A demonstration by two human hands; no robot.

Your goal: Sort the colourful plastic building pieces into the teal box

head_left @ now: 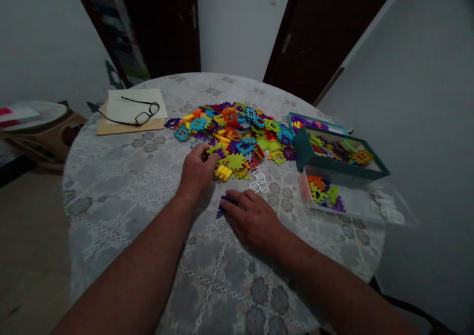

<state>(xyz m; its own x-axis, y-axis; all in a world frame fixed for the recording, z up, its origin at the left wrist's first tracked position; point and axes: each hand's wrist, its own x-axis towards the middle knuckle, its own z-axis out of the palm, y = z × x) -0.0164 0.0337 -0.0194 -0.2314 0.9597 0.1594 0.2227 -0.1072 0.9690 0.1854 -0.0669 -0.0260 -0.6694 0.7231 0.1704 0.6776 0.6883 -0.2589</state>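
A heap of colourful plastic interlocking building pieces lies on the table. At its near left edge is my left hand, fingers closed in a pinch by a small purple piece; its fingertips are partly hidden. A yellow piece and a flat lime-green piece lie just right of that hand. Closer to me, my right hand is closed on a purple toothed building piece, low over the tablecloth. The fingers cover part of this piece. White lattice pieces lie just beyond the right hand.
On the right stand a teal box of pieces, another teal tray behind it, and a clear plastic container with more pieces. Black glasses rest on paper and a board at the left. A patterned cloth covers the round table.
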